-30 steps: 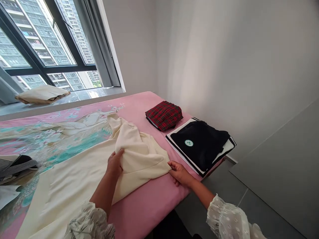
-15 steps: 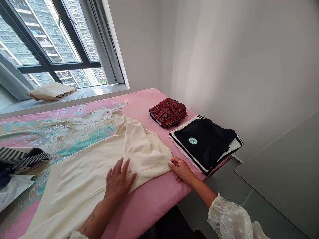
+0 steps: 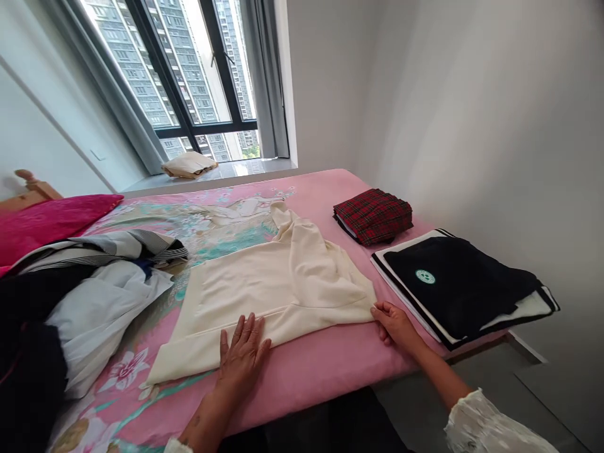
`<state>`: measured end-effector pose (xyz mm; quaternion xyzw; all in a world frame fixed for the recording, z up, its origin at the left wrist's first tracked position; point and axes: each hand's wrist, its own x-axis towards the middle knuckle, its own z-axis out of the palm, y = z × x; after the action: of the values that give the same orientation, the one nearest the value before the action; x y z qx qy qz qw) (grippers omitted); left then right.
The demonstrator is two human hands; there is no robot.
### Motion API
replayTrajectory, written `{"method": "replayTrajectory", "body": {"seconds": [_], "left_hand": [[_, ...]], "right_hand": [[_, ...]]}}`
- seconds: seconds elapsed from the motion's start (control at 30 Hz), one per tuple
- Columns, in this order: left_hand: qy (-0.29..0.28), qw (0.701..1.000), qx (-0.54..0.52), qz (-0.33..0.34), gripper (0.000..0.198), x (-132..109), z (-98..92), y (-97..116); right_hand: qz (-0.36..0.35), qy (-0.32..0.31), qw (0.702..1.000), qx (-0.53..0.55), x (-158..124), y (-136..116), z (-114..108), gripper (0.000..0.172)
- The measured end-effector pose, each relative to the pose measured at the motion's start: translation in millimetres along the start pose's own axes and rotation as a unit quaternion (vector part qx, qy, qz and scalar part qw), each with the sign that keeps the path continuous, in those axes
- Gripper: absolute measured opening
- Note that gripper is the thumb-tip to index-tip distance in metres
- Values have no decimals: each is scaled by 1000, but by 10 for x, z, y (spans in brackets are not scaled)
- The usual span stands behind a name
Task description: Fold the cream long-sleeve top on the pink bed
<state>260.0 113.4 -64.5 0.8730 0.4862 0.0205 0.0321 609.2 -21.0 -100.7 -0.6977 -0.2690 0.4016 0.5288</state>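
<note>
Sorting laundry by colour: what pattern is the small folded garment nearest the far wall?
The folded garment is red-and-black plaid; the head view shows it best.

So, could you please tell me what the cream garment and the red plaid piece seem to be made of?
The cream garment looks like a thick, matte knit, perhaps fleece: it lies in soft rounded folds. The red plaid piece seems a woven check cloth, matte, with crisp folded edges.
</note>
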Motion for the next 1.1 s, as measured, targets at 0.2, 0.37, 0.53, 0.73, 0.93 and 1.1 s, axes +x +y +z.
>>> {"method": "replayTrajectory", "body": {"seconds": [0.2,0.37,0.53,0.73,0.93,1.1], "left_hand": [[-19,999,-44,-7,55,-24,-29,-200],[-9,999,-32,24,54,-145,-29,-592],[-4,999,-1,-36,57,-303,20,-1047],[-44,992,31,-112,63,-348,-38,-1184],[-37,984,108,-135,59,-203,21,-1136],[8,997,54,-48,53,50,71,-671]], "right_hand": [[-8,35,983,-178,81,-71,-55,41],[-77,29,941,-329,176,-60,-133,36],[-80,43,959,-269,167,80,-129,38],[-87,92,975,-181,212,215,-55,42],[-118,45,989,-72,158,77,-24,37],[-101,-37,994,9,141,-14,-90,57]]}}
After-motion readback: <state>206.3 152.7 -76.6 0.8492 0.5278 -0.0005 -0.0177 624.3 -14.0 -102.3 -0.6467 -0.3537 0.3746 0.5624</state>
